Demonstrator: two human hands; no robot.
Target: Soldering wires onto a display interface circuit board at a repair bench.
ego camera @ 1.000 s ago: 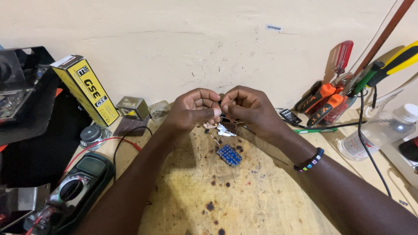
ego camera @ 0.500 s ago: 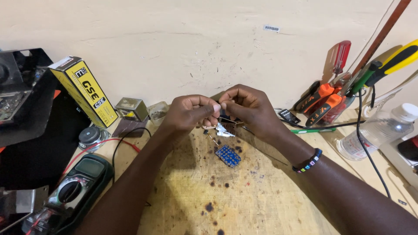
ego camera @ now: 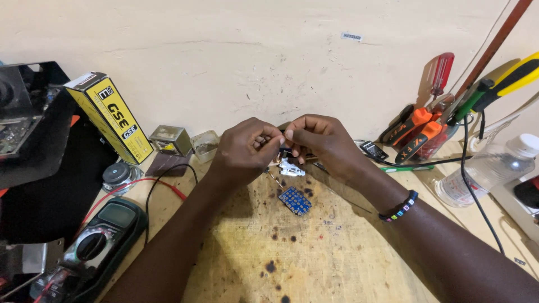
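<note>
We pinch a small white part [ego camera: 291,168], maybe a connector, between left hand [ego camera: 245,152] and right hand [ego camera: 321,143], both closed on it, just above the blue perfboard [ego camera: 295,200] on the wooden bench [ego camera: 337,258].

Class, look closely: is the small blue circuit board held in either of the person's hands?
No: the blue circuit board lies on the wooden bench, below both hands.

Electronics repair workshop — small scale.
Scorched wooden bench [ego camera: 348,264], multimeter [ego camera: 92,247], screwdrivers [ego camera: 441,78], pliers [ego camera: 415,132] — blue circuit board [ego camera: 295,200].
</note>
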